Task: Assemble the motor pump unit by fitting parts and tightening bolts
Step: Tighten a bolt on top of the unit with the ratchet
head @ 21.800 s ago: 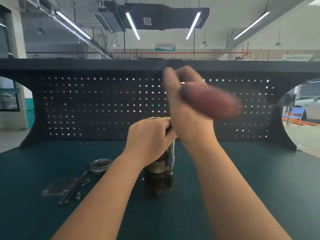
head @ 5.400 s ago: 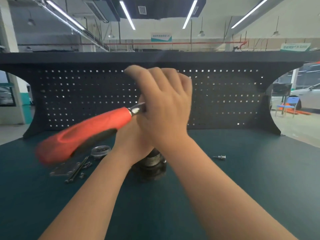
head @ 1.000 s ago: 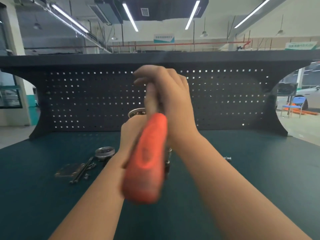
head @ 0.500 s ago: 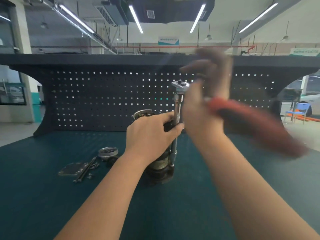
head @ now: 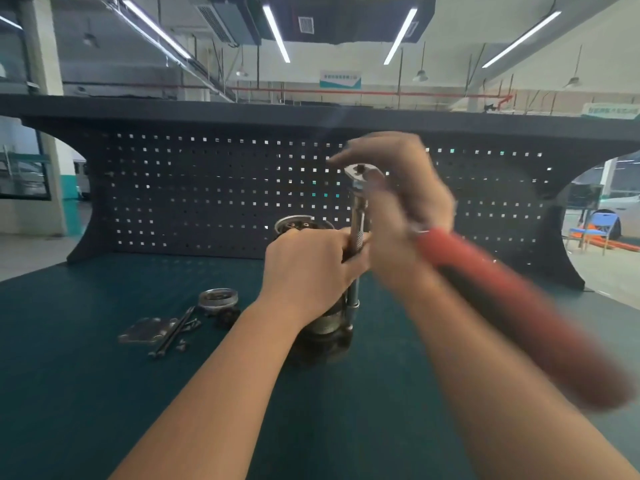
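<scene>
Two hands work one upright motor pump unit (head: 325,323) standing mid-table (head: 86,393); the left hand (head: 308,268) curls round its top and the foot of the socket extension (head: 358,216), whose long axis runs twelve to six; the right hand (head: 401,202), blurred, grips the ratchet (head: 485,282), red handle trailing toward four o'clock; the swing plane looks open, pegboard (head: 207,188) well beyond; at nine o'clock lie a plate (head: 145,329), long bolts (head: 173,332) and a ring cap (head: 218,297), apart from the unit.
</scene>
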Available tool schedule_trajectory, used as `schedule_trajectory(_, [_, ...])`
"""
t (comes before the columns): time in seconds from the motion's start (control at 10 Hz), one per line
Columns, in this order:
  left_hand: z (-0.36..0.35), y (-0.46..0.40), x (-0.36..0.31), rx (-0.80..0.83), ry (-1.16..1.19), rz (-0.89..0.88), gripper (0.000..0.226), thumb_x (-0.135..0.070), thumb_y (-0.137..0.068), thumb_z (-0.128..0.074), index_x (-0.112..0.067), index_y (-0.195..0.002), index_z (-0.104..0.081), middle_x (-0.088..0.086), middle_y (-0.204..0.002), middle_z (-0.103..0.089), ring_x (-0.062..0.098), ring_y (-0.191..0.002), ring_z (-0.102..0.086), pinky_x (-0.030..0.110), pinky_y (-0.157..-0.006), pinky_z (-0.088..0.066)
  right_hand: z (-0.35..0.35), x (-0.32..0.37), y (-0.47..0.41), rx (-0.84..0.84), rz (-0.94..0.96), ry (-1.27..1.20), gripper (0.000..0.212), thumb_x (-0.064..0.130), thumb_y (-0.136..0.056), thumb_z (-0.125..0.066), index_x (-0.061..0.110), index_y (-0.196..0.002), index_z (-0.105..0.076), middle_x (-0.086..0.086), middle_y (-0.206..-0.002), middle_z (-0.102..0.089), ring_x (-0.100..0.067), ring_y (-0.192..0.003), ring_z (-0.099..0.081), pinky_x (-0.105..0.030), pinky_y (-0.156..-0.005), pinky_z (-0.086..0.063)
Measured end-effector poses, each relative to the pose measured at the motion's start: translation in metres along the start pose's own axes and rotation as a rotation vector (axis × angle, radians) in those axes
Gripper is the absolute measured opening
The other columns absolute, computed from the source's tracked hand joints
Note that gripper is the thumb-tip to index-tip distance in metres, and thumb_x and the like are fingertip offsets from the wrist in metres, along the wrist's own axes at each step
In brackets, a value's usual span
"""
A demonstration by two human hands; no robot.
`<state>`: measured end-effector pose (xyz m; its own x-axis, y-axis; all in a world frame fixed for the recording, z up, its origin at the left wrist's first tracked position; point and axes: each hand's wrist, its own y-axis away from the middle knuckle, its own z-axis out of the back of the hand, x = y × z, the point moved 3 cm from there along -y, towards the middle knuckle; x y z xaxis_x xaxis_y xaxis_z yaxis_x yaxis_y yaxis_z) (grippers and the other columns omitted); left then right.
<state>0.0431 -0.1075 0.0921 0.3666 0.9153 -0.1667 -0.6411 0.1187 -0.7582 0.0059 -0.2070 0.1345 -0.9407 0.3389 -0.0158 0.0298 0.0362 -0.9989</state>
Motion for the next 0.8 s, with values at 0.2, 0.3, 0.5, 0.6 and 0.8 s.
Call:
schedule_trajectory(0.2, [0.002, 0.003, 0.004, -0.048, 0.066, -0.039, 0.041, -0.075, -0.084, -0.035, -0.053, -0.100, -0.066, -0.012, -0.060, -0.063, -0.003, -0.052, -0.038, 0.020, -0.048, -0.025, 0.017, -0.026, -0.005, -0.218, -0.383, -0.278, 0.030, -0.006, -0.083, -0.036, 0.004, -0.109, -0.045, -0.022, -0.098, -0.061, -0.015, -0.091, -0.058, -0.020, -0.085, -0.043])
schedule_trajectory(0.3, [0.003, 0.000, 0.002, 0.008, 0.004, -0.011, 0.038, -0.056, -0.093, -0.038, -0.035, -0.082, -0.067, -0.006, -0.055, -0.050, 0.006, -0.050, -0.029, 0.022, -0.049, -0.019, 0.003, -0.001, -0.008, -0.201, -0.266, -0.011, 0.039, -0.014, -0.078, -0.037, 0.015, -0.098, -0.055, 0.003, -0.079, -0.060, -0.017, -0.080, -0.061, -0.023, -0.075, -0.043])
schedule_trajectory(0.5, [-0.005, 0.010, -0.004, 0.224, -0.217, 0.050, 0.044, 0.016, -0.064, -0.050, -0.011, -0.099, -0.047, 0.023, -0.070, -0.030, 0.032, -0.068, -0.026, 0.043, -0.065, -0.022, -0.039, 0.031, 0.008, 0.149, 0.037, 0.491, 0.029, 0.000, -0.063, -0.059, 0.011, -0.089, -0.067, 0.005, -0.082, -0.063, -0.024, -0.099, -0.054, -0.041, -0.089, -0.034])
schedule_trajectory(0.6, [0.002, -0.005, -0.003, 0.048, 0.108, 0.335, 0.019, 0.000, -0.086, -0.048, -0.016, -0.082, -0.059, 0.018, -0.073, -0.053, 0.010, -0.061, -0.053, 0.021, -0.056, -0.035, -0.024, 0.020, 0.006, 0.101, -0.006, 0.263, 0.032, 0.006, -0.071, -0.051, 0.015, -0.095, -0.068, 0.022, -0.089, -0.054, 0.003, -0.111, -0.043, -0.041, -0.095, -0.036])
schedule_trajectory(0.8, [0.001, 0.001, 0.004, -0.056, 0.107, -0.071, 0.034, -0.064, -0.087, -0.039, -0.046, -0.094, -0.067, -0.013, -0.046, -0.049, -0.001, -0.049, -0.040, 0.018, -0.049, -0.027, 0.023, -0.027, -0.009, -0.130, -0.325, -0.217, 0.032, -0.005, -0.079, -0.040, 0.008, -0.107, -0.050, -0.014, -0.101, -0.062, -0.010, -0.094, -0.061, -0.017, -0.085, -0.044])
